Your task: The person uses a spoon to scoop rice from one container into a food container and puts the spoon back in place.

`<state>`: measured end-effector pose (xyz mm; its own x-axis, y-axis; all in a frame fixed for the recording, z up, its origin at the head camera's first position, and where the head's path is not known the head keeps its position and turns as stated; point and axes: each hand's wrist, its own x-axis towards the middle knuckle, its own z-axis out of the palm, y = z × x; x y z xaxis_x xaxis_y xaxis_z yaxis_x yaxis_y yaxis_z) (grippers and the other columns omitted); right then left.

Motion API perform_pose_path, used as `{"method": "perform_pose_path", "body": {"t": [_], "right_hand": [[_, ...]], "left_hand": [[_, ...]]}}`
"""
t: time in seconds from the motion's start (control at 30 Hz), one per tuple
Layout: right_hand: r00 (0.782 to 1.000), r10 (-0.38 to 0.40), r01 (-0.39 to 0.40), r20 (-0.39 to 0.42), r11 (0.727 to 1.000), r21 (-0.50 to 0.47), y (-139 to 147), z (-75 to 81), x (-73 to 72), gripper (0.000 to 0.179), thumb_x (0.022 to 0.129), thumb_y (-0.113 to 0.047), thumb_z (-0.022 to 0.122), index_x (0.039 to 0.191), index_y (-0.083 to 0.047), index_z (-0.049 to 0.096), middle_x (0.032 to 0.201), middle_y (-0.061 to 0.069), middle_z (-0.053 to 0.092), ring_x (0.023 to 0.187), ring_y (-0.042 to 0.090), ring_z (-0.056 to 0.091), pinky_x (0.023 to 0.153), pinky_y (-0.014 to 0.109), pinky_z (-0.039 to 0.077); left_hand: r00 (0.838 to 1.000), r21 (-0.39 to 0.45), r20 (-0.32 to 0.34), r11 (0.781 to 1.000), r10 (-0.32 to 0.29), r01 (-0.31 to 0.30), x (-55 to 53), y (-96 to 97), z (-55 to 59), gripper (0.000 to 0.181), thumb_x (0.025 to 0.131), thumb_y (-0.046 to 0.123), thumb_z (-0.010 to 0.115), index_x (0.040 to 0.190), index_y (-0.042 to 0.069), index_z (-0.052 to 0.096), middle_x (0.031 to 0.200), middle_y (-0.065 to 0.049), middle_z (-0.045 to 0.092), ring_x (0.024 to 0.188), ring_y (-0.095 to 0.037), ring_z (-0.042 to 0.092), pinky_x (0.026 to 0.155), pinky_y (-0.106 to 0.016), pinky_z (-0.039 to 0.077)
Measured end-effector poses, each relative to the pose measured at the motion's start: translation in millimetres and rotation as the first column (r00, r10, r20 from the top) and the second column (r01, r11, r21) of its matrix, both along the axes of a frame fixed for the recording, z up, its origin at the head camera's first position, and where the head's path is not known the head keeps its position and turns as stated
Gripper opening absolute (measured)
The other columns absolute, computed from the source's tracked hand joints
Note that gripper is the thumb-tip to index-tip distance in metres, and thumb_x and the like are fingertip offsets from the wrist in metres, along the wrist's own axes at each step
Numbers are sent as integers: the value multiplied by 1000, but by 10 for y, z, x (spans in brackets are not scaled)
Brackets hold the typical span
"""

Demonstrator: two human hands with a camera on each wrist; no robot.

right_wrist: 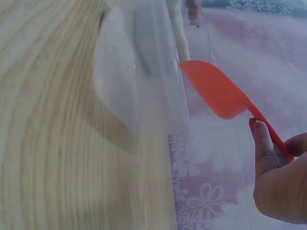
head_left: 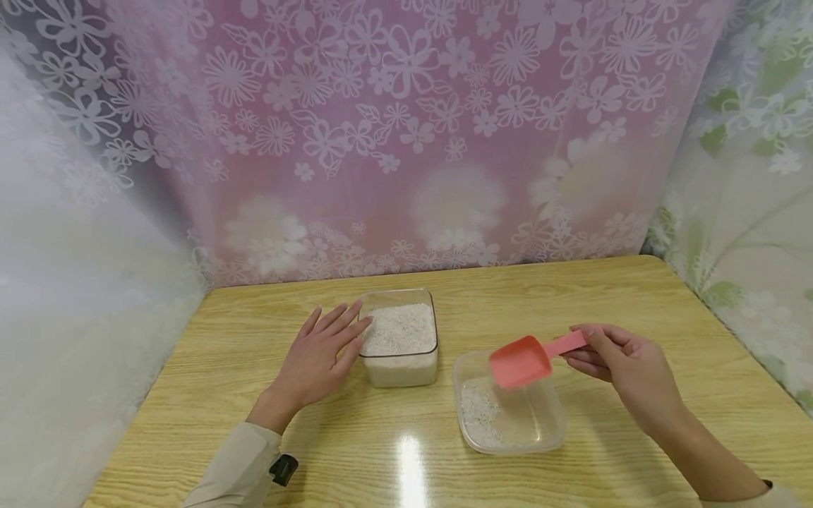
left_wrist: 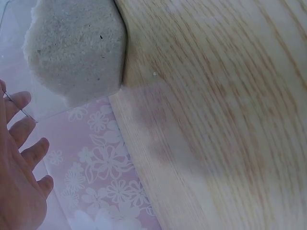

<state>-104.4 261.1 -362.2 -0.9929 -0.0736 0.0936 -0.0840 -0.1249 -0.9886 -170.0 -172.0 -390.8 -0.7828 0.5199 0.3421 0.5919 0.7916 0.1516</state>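
My right hand (head_left: pixel 635 370) pinches the handle of a red scoop (head_left: pixel 521 361) between thumb and fingers. The scoop hangs tilted above a clear plastic container (head_left: pixel 540 437), and no grains show in its bowl. Some rice (head_left: pixel 479 413) lies along the left side of that container's floor. To the left stands a clear square bin (head_left: pixel 403 372) well filled with rice (head_left: pixel 400 328). My left hand (head_left: pixel 320 360) spreads its fingers at the bin's left rim, fingertips touching it. In the right wrist view the scoop (right_wrist: pixel 216 88) is seen side-on beside the container (right_wrist: pixel 115 76).
The wooden table (head_left: pixel 305 458) holds both containers near its middle. A pink flowered curtain (head_left: pixel 394 141) hangs behind the far edge, with pale cloth (head_left: pixel 82 282) at the left and leafy cloth (head_left: pixel 749 233) at the right. One stray grain (left_wrist: pixel 155 74) lies on the tabletop.
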Motion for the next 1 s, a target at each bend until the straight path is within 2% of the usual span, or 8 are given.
{"method": "perform_pose_path", "body": {"t": [0.13,0.27,0.43,0.6,0.67,0.73,1.0], "right_hand": [[999,41,-40,6,988,-150,29,55,-70,23,100,-12,51,110,-4,70,99,13,71,90,23,69,80,33,51],[996,88,-76,26,950,-303,32,107,-143,24,100,-8,48,109,1,70,101,15,70,91,23,69,81,33,51],[993,100,-69,59,917,-393,-11,161,-218,24,100,-10,51,108,2,70,99,16,70,91,24,69,82,33,52],[987,128,-64,94,864,-500,-84,201,-299,21,99,-8,52,108,2,68,99,17,70,91,24,69,83,33,52],[985,136,-63,104,852,-520,-122,220,-331,20,99,-8,52,108,2,67,99,17,69,91,24,69,84,33,51],[983,140,-60,114,848,-527,-168,242,-366,19,98,-8,53,108,2,66,98,17,69,91,24,69,84,33,51],[979,133,-43,152,872,-488,-369,332,-514,18,96,-12,58,107,0,66,95,16,70,89,23,69,84,32,52]], "left_hand": [[1000,-4,-4,1000,1,-1,2,-3,3,44,104,38,34,143,23,49,153,2,31,139,-24,29,114,-48,11],[1000,-11,-8,1000,-1,1,-4,-10,-9,43,104,36,37,144,23,47,153,1,30,139,-25,28,114,-49,11],[1000,-16,-9,1000,0,0,-3,-13,-2,44,103,36,38,144,22,47,153,1,30,140,-25,27,114,-50,11],[1000,-34,-14,999,4,-4,-5,-10,7,44,104,37,37,144,23,47,153,1,30,140,-24,27,114,-49,11],[1000,-41,-17,999,1,-2,-6,-5,10,44,104,38,37,144,23,46,153,1,30,140,-24,27,114,-49,11],[1000,-42,-19,999,0,-1,-5,0,12,45,103,38,36,144,23,46,153,1,30,140,-24,27,114,-50,11],[1000,-37,-23,999,-1,1,5,0,5,44,103,38,36,144,23,47,153,1,31,140,-24,27,114,-49,11]]}}
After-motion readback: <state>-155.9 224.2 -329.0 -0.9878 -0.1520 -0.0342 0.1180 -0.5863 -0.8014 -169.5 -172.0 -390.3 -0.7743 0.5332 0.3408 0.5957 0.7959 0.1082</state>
